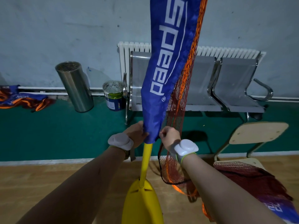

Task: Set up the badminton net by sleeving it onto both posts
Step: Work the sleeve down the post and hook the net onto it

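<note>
Above the yellow base [142, 204], the left hand [135, 134] and right hand [169, 136] both pinch the hem of the blue sleeve [168, 62], apparently drawing it down the yellow post [146, 160] while the orange net [176, 143] hangs slack alongside.

Single head-worn wide-angle view — looks forward and down, facing the wall [64, 29]. Very near the hands at the yellow post [146, 159]; floor [48, 175] below — edges visibly bowed.
</note>
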A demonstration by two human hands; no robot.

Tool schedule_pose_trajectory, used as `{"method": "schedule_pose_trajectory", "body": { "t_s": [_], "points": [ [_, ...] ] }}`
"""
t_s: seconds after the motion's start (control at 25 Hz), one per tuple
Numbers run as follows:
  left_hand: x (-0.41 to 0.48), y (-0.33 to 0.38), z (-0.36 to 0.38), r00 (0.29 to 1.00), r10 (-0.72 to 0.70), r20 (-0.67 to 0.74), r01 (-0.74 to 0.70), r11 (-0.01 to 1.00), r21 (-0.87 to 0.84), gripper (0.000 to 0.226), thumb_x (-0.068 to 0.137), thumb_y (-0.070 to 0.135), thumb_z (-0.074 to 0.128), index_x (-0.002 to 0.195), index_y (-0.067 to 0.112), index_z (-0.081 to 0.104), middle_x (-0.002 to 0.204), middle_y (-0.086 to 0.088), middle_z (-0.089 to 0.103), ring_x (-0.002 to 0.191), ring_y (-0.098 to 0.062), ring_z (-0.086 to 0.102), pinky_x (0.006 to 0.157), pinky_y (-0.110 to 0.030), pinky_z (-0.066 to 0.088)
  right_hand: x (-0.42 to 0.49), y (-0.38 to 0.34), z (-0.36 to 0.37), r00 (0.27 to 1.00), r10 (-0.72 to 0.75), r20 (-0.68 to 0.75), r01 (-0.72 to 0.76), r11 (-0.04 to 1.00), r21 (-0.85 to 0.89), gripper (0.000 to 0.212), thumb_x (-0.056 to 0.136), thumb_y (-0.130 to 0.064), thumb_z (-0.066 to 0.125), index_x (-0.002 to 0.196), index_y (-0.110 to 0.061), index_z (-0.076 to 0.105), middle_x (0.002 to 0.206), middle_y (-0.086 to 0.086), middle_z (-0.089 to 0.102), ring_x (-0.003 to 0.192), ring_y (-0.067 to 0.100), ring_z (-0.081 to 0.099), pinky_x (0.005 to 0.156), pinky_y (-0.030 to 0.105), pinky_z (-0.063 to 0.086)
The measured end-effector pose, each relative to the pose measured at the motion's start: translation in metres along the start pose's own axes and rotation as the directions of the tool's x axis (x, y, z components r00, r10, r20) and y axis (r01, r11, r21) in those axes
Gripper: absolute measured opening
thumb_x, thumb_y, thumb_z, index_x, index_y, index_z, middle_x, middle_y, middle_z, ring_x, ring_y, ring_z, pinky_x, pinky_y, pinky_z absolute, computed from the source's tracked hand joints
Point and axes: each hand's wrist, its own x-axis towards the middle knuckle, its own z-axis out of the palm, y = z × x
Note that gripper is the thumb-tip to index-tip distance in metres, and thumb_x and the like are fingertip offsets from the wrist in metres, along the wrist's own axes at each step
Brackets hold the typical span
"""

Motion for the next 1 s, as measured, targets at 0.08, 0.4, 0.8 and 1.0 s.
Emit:
{"method": "schedule_pose_trajectory", "body": {
  "t_s": [0.08, 0.4, 0.8, 1.0],
  "points": [
    [-0.003, -0.003, 0.003, 0.998, -0.070, -0.003, 0.070, 0.998, 0.002, 0.036, 0.092, 0.026, 0.050, 0.119, 0.003, 0.045, 0.117, -0.019, 0.058, 0.104, -0.033, 0.056, 0.076, -0.028, 0.036, -0.003, 0.005, -0.003, 0.999, 0.034, -0.024, -0.034, 0.999, 0.003, 0.018, 0.089, -0.013, 0.053, 0.097, -0.002, 0.066, 0.105, 0.019, 0.068, 0.096, 0.032, 0.063, 0.081, 0.033, 0.049],
    [-0.024, 0.026, 0.014, 0.993, -0.117, -0.014, 0.117, 0.992, 0.034, 0.014, 0.092, 0.024, 0.048, 0.080, 0.016, 0.049, 0.077, -0.002, 0.053, 0.074, -0.022, 0.053, 0.067, -0.031, 0.045, -0.026, 0.011, -0.029, 0.956, 0.204, -0.211, -0.161, 0.965, 0.205, 0.054, 0.088, -0.016, 0.059, 0.131, -0.001, 0.030, 0.134, 0.021, 0.042, 0.115, 0.038, 0.051, 0.091, 0.041, 0.044],
    [-0.020, 0.072, 0.034, 0.998, -0.055, -0.037, 0.058, 0.992, 0.111, 0.020, 0.096, 0.017, 0.040, 0.084, 0.006, 0.051, 0.097, -0.025, 0.063, 0.084, -0.035, 0.063, 0.080, -0.040, 0.052, 0.002, 0.035, -0.069, 0.992, 0.117, -0.047, -0.102, 0.964, 0.247, 0.013, 0.087, -0.022, 0.062, 0.097, -0.014, 0.062, 0.124, 0.014, 0.046, 0.102, 0.029, 0.054, 0.087, 0.029, 0.041],
    [-0.008, 0.099, 0.046, 0.989, -0.054, -0.138, 0.050, 0.998, -0.032, 0.033, 0.089, 0.012, 0.054, 0.119, 0.000, 0.047, 0.112, -0.022, 0.058, 0.099, -0.040, 0.059, 0.086, -0.043, 0.050, 0.005, 0.045, -0.079, 0.998, 0.054, -0.032, -0.047, 0.981, 0.190, 0.010, 0.090, -0.015, 0.054, 0.081, -0.013, 0.049, 0.099, 0.018, 0.065, 0.094, 0.031, 0.060, 0.076, 0.030, 0.045]
  ]
}}
